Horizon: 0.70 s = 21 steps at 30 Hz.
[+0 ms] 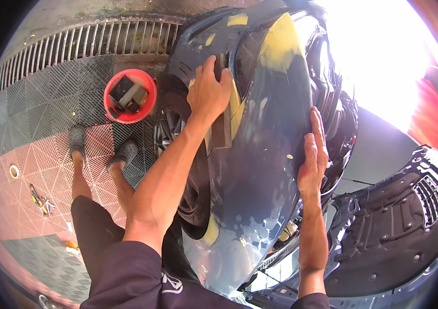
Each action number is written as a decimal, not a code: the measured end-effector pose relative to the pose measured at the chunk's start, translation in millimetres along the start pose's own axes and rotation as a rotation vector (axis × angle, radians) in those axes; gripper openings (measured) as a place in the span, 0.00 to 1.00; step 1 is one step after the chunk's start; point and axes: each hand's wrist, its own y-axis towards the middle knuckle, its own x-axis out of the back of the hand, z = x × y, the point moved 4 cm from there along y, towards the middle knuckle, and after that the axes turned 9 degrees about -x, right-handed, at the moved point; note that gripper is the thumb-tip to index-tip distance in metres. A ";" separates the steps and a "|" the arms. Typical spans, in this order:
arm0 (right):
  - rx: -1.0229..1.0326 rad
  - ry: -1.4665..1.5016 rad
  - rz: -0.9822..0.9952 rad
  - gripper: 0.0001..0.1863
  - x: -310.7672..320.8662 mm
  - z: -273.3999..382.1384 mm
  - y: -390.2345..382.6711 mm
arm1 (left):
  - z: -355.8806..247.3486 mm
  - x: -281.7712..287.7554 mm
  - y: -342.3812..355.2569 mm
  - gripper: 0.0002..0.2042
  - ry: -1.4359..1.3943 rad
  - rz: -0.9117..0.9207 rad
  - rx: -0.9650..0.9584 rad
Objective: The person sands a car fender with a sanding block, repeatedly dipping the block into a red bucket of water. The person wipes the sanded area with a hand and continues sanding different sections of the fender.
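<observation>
I see a dark blue car fender [265,154] with yellow filler patches filling the centre of view; it is my landmark. Right of the fender lies a black underbody panel [399,226]. Left of the fender, the floor is red and grey tiles [33,170]. A red bucket [149,100] holding blocks stands on the floor, just left of the fender's wheel arch. My left hand [208,92] presses a dark sanding block [221,129] against the fender's upper left edge, fingers closed over its top. My right hand [312,154] lies flat on the fender's right edge, fingers straight and together, holding nothing.
</observation>
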 end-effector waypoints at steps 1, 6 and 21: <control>-0.003 -0.006 0.002 0.35 0.8 1.3 0.8 | -0.4 0.1 -2.1 0.31 0.002 0.021 0.012; -0.004 0.010 -0.008 0.34 8.4 -5.8 -3.7 | -9.8 -2.5 -67.6 0.32 -0.128 0.076 -0.025; -0.008 0.082 0.013 0.33 2.0 -6.8 -1.7 | -10.9 9.5 -70.5 0.29 -0.081 0.070 -0.027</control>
